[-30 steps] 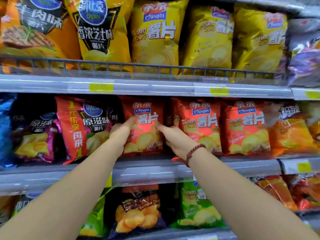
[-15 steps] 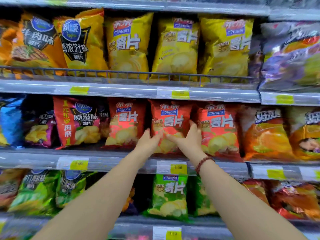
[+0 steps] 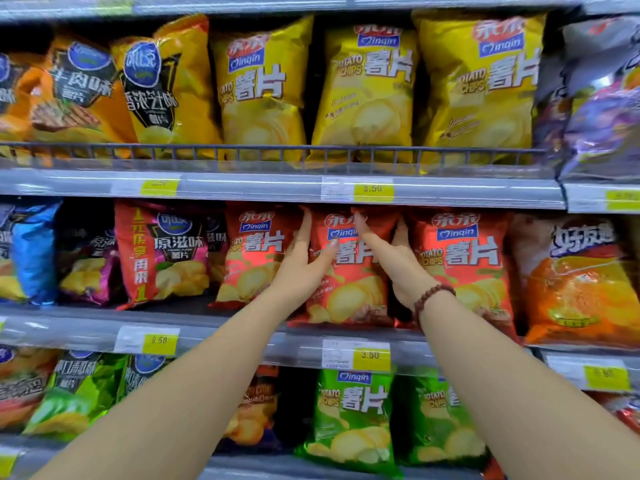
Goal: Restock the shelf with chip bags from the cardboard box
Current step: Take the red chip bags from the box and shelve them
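Pressing middle red chip bag [image 3: 353, 296]: left hand [image 3: 300, 271], right hand [image 3: 396, 263] at sides.

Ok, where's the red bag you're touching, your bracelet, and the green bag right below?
red chip bag [image 3: 349, 296]: head view, lower front.
bead bracelet [image 3: 433, 295]: head view, beads across the wrist.
green chip bag [image 3: 351, 424]: head view, front middle.

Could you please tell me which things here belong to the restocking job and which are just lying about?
Job: the middle red chip bag, the left hand and right hand touching it, the middle shelf.
Lying about: yellow chip bags, green chip bags, orange bag, price tags.
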Motion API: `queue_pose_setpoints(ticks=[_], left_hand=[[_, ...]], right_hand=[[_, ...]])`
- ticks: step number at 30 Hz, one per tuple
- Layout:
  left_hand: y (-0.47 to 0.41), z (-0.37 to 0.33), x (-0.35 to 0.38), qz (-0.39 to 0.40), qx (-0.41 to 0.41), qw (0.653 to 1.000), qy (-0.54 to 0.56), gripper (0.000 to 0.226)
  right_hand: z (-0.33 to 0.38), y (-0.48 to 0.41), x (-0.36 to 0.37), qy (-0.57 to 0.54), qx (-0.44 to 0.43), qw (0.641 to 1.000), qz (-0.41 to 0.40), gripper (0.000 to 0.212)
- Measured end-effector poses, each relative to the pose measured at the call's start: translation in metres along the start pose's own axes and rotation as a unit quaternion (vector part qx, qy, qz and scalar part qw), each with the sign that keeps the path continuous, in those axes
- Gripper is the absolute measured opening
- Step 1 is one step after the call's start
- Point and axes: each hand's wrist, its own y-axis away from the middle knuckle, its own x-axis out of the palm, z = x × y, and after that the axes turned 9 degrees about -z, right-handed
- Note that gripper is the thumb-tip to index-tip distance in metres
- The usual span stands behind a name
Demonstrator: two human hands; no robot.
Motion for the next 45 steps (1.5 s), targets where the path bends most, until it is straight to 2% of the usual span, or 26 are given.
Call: queue_pose_setpoints(ticks=[2, 6, 8, 12, 15, 18, 20, 29, 33, 35, 37, 40, 42, 45], left_hand=[[-0.015, 0.0, 0.003, 0.0, -0.018, 1.0, -0.006, 0.077], [-0.029, 0.003, 0.01, 0.019, -0.04, 0.999, -0.009, 0.069], [-0.029, 0.004, 0.011, 0.031, -0.036, 0.999, -0.01, 0.069], [-0.021, 0.009, 0.011, 0.039, -0.027, 0.999, 0.025, 0.082], [-0.014, 0.02, 0.01, 0.045, -0.053, 0.996, 0.05, 0.089], [-0.01, 0.027, 0.013, 0.032, -0.064, 0.995, 0.066, 0.087], [-0.009, 0.026, 0.015, 0.013, -0.072, 0.995, 0.072, 0.086], [-0.007, 0.022, 0.017, 0.008, -0.093, 0.995, 0.035, 0.088], [0.001, 0.01, 0.009, 0.016, -0.088, 0.995, -0.044, 0.088], [0.009, 0.006, 0.008, -0.019, -0.07, 0.994, -0.079, 0.089], [0.021, 0.003, 0.01, -0.086, -0.035, 0.993, -0.08, 0.088], [0.04, -0.006, 0.018, -0.153, 0.079, 0.983, -0.069, 0.061], [0.046, -0.015, 0.028, -0.138, 0.14, 0.979, -0.057, 0.045], [0.054, -0.028, 0.047, -0.071, 0.154, 0.985, -0.015, 0.032]], right_hand=[[0.007, -0.01, 0.005, -0.014, 0.01, 1.0, 0.009, 0.11], [0.002, -0.026, 0.013, 0.042, 0.044, 0.998, 0.025, 0.103], [-0.003, -0.027, 0.012, 0.048, 0.059, 0.997, 0.031, 0.112], [-0.03, -0.022, 0.003, -0.015, 0.061, 0.998, 0.025, 0.112], [-0.048, -0.018, 0.002, -0.046, 0.119, 0.99, 0.063, 0.126], [-0.053, -0.021, 0.006, -0.036, 0.144, 0.985, 0.092, 0.115], [-0.058, -0.028, 0.008, -0.024, 0.157, 0.984, 0.08, 0.12], [-0.046, -0.014, 0.002, 0.017, 0.153, 0.985, 0.08, 0.135], [-0.053, -0.021, -0.003, 0.026, 0.177, 0.982, 0.053, 0.136], [-0.039, -0.001, -0.007, 0.064, 0.162, 0.985, 0.018, 0.121], [-0.024, 0.023, -0.011, 0.124, 0.106, 0.986, -0.024, 0.089], [-0.017, 0.042, -0.03, 0.126, -0.028, 0.987, -0.094, 0.045], [-0.009, 0.053, -0.044, 0.061, -0.104, 0.985, -0.123, 0.019], [-0.005, 0.055, -0.078, 0.033, -0.137, 0.971, -0.192, 0.019]])
